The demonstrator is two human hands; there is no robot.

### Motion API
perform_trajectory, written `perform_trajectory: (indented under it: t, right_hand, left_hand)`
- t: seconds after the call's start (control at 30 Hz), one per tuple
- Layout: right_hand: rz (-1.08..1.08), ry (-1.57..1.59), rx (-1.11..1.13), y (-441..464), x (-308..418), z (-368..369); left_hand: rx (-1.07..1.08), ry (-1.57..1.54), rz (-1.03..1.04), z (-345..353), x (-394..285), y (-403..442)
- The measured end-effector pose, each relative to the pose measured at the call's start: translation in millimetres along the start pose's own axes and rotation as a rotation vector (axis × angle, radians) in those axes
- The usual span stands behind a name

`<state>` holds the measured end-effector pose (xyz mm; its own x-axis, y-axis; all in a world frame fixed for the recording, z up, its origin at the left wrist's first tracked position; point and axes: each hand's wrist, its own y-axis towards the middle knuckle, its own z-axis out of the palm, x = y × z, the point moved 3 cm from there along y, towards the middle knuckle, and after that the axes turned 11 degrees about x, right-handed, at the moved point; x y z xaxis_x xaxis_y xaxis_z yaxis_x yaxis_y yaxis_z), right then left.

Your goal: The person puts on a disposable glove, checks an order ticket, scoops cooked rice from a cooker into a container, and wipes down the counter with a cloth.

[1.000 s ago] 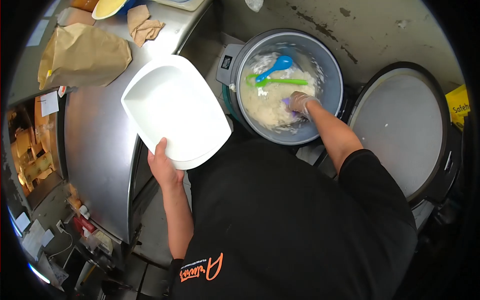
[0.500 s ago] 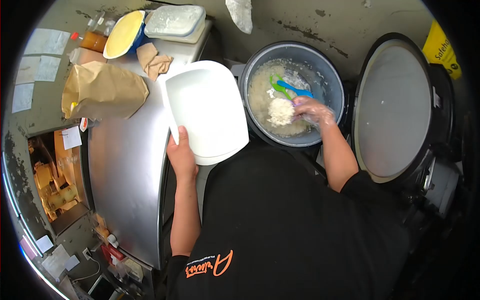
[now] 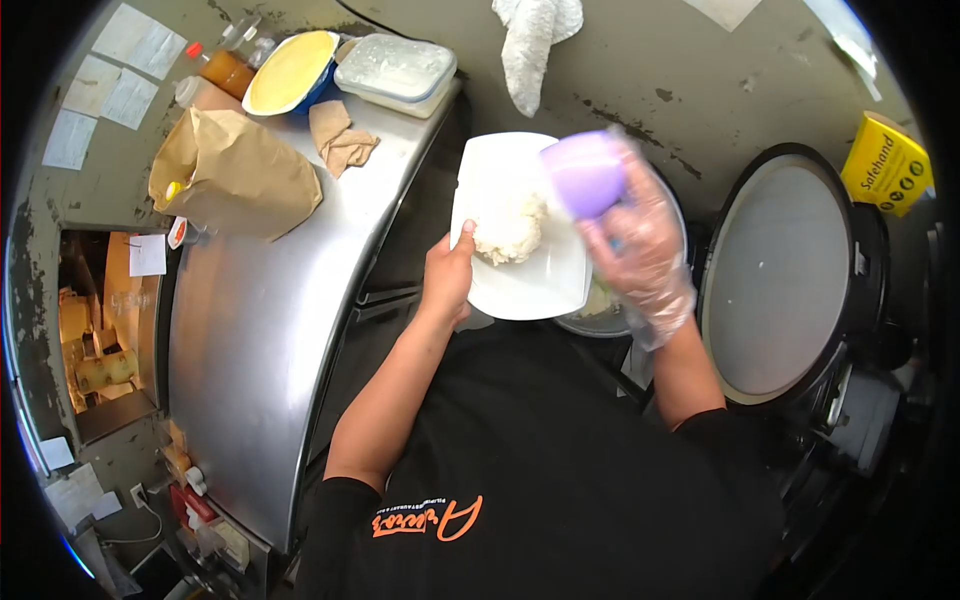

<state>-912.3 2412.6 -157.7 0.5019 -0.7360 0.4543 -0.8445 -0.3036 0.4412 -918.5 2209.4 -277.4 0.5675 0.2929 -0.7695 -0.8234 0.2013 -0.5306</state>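
Observation:
My left hand (image 3: 452, 272) grips the left edge of a white dish (image 3: 545, 285), thumb over the rim. A mound of cooked rice (image 3: 508, 230) lies in the dish beside that thumb. My right hand (image 3: 645, 235), in a clear plastic glove, is closed around a purple cup (image 3: 583, 174), which is tilted above the dish's right side and blurred by motion. Beneath the dish and this hand is the rice pot (image 3: 682, 225), largely hidden; a little rice shows at its lower edge.
The pot's round lid (image 3: 775, 275) stands open at right. On the steel counter (image 3: 250, 380) at left are a paper bag (image 3: 235, 175), a crumpled brown napkin (image 3: 342, 140), a lidded plastic container (image 3: 395, 72) and a blue tub (image 3: 295, 75). A white cloth (image 3: 527, 55) hangs on the wall.
The dish has moved right, over the pot, and rice now lies in it. My right hand has come up out of the pot with the purple cup, which no longer holds the visible rice heap.

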Motion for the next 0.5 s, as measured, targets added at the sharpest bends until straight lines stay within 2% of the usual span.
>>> perform_trajectory:
  t: [0.07,0.13,0.2,0.27,0.33,0.37,0.43,0.5]
  right_hand:
    - [0.186,-0.081,0.003,-6,-36,-14]
    - [0.389,-0.131,0.222,-24,-115,13]
    - [0.849,-0.013,0.523,-48,-186,85]
    - [0.593,0.053,0.612,-78,-219,159]
    - [0.451,-0.298,0.719,-118,-256,249]
    - [0.449,-0.334,0.777,-139,-261,280]
    - [0.406,-0.381,0.943,-160,-251,308]
    - [0.271,-0.365,1.198,-159,-247,312]
  left_hand:
    - [-0.004,-0.062,0.022,-10,5,3]
    - [-0.022,-0.027,0.066,-29,9,1]
    - [-0.086,-0.040,0.086,-40,4,-10]
    - [-0.181,-0.014,0.129,-52,0,-20]
    - [-0.207,-0.059,0.170,-70,2,-28]
    - [-0.217,-0.062,0.192,-81,3,-32]
    - [-0.269,-0.066,0.216,-87,1,-44]
    - [-0.351,-0.062,0.218,-90,-2,-57]
